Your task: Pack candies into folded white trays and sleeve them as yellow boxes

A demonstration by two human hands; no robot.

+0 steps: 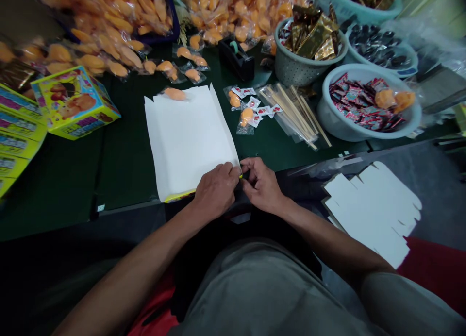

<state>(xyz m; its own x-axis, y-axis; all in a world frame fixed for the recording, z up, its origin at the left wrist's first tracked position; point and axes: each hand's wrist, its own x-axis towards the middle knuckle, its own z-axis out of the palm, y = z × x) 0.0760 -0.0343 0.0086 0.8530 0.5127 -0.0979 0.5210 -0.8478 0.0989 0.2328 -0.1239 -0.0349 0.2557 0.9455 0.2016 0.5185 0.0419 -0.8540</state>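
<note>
Both grips at near R corner of white card

Head view: from where I'm standing, the white card (189,137) lies blank side up on the green surface (124,156), its near edge by the person's body, w/ a yellow printed strip (178,196) showing there. Looks like thin, light cardboard: stiff-ish flat, but bends & creases easily, prob. a bit slick on the printed side. Not fragile as such, tho a hard squeeze could crumple it. Best hold: near edge & corner, close to the folds, btwn thumb & fingertips.

L grip (216,188) looks closed on the near edge, just L of the corner; thumb hidden. R grip (262,185) is at the corner itself, fingers curled, thumb a bit apart; can't tell if it's pinching anything. So the card's mostly beyond & to the L of both.

Also abt: a wrapped orange piece (174,93) on the card's far edge, tape dispenser (236,61) beyond, wooden sticks (294,112) off R, printed box (74,103) off L.
</note>
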